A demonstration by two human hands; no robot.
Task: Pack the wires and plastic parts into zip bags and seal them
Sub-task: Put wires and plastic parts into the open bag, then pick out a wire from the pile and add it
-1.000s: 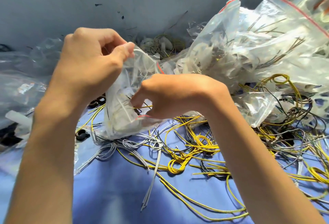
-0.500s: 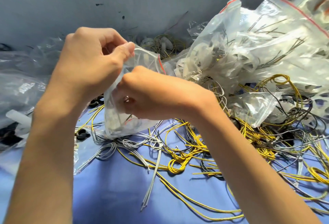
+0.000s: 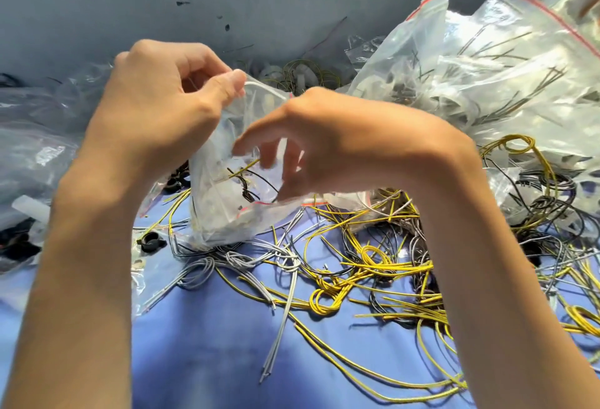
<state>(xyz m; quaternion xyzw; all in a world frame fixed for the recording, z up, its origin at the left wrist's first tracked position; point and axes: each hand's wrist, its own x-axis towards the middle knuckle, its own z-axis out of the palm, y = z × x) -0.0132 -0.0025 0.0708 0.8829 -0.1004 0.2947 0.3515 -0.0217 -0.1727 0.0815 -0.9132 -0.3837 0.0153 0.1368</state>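
Since half a second ago the right hand [image 3: 341, 148] has pulled away from the left hand [image 3: 162, 109] and its fist has loosened into curved, motion-blurred fingers at the bag's mouth, so I cannot tell whether it grips anything, while the left hand keeps pinching the rim between thumb and fingers. The clear, red-striped zip bag [image 3: 224, 213] stands crumpled and gaping over the middle of the table [image 3: 211, 343], its bottom among loose yellow and grey wires [image 3: 373, 265]. Inside it lie a few black and yellow wire pieces [image 3: 243, 181]; filled bags [image 3: 487, 67] of wires and pale plastic parts pile at the table's far right corner.
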